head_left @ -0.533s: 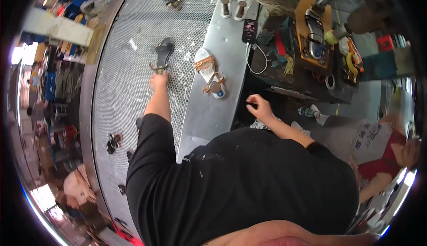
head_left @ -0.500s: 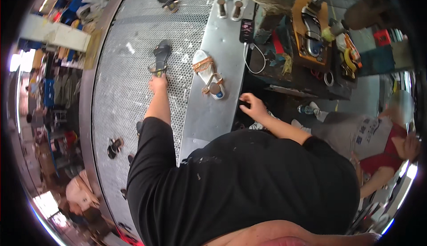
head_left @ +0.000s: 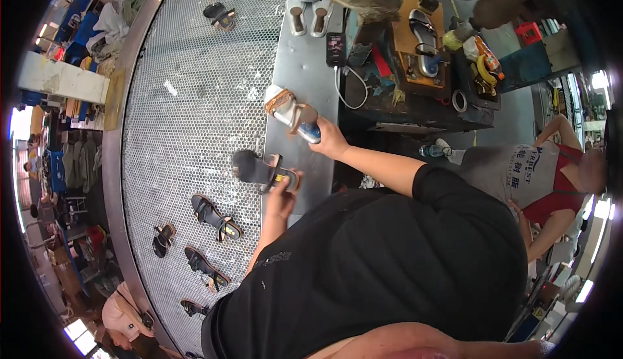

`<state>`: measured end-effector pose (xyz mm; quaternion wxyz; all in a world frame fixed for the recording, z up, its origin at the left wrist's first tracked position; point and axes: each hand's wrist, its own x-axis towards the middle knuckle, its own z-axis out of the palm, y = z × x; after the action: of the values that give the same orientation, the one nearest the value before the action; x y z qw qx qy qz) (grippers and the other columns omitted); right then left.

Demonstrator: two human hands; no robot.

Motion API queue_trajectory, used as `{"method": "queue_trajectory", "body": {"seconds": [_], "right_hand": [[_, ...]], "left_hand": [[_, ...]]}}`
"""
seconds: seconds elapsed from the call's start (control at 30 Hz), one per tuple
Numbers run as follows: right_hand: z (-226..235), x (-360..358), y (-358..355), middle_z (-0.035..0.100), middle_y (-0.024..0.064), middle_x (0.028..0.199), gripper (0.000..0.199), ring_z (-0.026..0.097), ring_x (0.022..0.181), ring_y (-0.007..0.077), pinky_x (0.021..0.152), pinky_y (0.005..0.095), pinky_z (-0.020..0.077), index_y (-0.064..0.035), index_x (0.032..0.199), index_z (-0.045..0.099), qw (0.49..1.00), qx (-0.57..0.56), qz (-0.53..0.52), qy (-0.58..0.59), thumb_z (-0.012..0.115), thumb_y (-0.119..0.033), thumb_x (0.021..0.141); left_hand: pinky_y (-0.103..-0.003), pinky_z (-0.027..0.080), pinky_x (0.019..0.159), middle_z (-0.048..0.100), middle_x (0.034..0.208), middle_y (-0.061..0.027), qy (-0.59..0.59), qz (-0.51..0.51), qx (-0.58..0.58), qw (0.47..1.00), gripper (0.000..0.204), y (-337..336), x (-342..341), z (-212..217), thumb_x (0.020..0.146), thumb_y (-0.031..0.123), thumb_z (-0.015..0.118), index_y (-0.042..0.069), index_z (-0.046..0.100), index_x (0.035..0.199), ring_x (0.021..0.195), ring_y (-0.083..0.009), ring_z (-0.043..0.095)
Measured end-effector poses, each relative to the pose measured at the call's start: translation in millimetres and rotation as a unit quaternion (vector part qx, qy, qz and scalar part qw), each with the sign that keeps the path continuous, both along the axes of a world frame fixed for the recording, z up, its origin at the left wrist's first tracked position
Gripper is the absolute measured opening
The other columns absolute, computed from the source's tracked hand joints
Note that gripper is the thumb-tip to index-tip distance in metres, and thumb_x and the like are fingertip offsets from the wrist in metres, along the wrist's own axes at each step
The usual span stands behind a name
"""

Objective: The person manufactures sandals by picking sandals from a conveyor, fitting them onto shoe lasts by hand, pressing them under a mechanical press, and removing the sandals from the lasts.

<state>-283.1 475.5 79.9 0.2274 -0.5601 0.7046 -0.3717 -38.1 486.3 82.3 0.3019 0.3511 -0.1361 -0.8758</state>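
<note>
My left hand (head_left: 280,200), fingers closed, grips a black strappy sandal (head_left: 252,166) by its heel end. The sandal is slightly blurred, and its toe points left over the perforated conveyor surface. A silver-white sandal (head_left: 281,105) with tan straps lies at the metal ledge, toe pointing away to the left. My right hand (head_left: 329,140) is closed round its heel end, and the palm side is hidden. Several other black sandals (head_left: 214,216) rest on the conveyor to the left of my left hand.
A phone (head_left: 335,49) with a white cable lies on the metal ledge (head_left: 302,67), near silver shoe parts (head_left: 318,20). Right of it, a machine bench holds another black sandal (head_left: 425,38) on an orange-brown board. A person (head_left: 513,171) stands at the right.
My left hand has lifted the black sandal off the conveyor and brought it nearer, toward the ledge. My right hand has reached forward and taken hold of the tan-strapped sandal, turning it slightly.
</note>
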Motion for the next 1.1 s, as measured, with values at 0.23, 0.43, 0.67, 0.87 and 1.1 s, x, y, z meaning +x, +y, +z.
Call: {"method": "queue_trajectory", "body": {"seconds": [0.23,0.43,0.67,0.87,1.1], "right_hand": [[78,-8,45,0.054,0.0103,0.124,0.066,0.052,0.116,0.0218,0.102,0.035,0.0389,-0.0079,0.129,0.045,0.952,-0.041,0.08,-0.292,0.073,-0.012,0.069],[143,-80,106,0.052,0.0102,0.126,0.067,0.05,0.118,0.0222,0.104,0.0349,0.0366,-0.0057,0.13,0.044,0.948,-0.068,0.22,-0.22,0.071,-0.01,0.069],[116,-115,136,0.053,0.0147,0.12,0.074,0.051,0.115,0.0253,0.101,0.0358,0.0384,-0.003,0.129,0.044,0.984,-0.119,0.044,-0.123,0.079,-0.021,0.067],[138,-155,223,0.057,0.0165,0.112,0.072,0.057,0.106,0.0279,0.093,0.0376,0.0443,-0.0008,0.123,0.045,0.972,-0.067,-0.185,-0.13,0.082,-0.026,0.067],[140,-157,303,0.06,0.0138,0.107,0.068,0.06,0.1,0.0223,0.088,0.0352,0.0471,-0.0001,0.122,0.046,0.926,-0.003,-0.354,-0.13,0.081,-0.022,0.068]], "left_hand": [[-0.042,0.045,0.1,0.06,0.117,-0.0132,0.199,0.09,-0.079,0.973,0.046,-105,-33,-3,0.076,-0.006,0.061,0.001,0.053,0.121,0.112,-0.0282,0.056],[-0.043,0.043,0.102,0.062,0.12,-0.0179,0.081,0.034,-0.135,0.987,0.038,-135,-85,58,0.094,0.022,0.047,-0.004,0.056,0.12,0.114,-0.0301,0.058],[-0.043,0.043,0.099,0.057,0.121,-0.0146,0.056,-0.217,-0.328,0.918,0.054,-11,-236,51,0.094,0.034,0.055,-0.001,0.043,0.133,0.112,-0.0269,0.055],[-0.034,0.05,0.085,0.067,0.106,-0.0081,-0.033,-0.643,-0.424,0.637,0.043,-6,-292,110,0.09,0.029,0.065,0.002,0.057,0.122,0.098,-0.0208,0.064],[-0.047,0.042,0.094,0.054,0.117,-0.0195,-0.283,-0.1,-0.763,0.572,0.083,-44,-451,105,0.059,0.021,0.084,0.005,0.045,0.13,0.11,-0.0393,0.051]]}}
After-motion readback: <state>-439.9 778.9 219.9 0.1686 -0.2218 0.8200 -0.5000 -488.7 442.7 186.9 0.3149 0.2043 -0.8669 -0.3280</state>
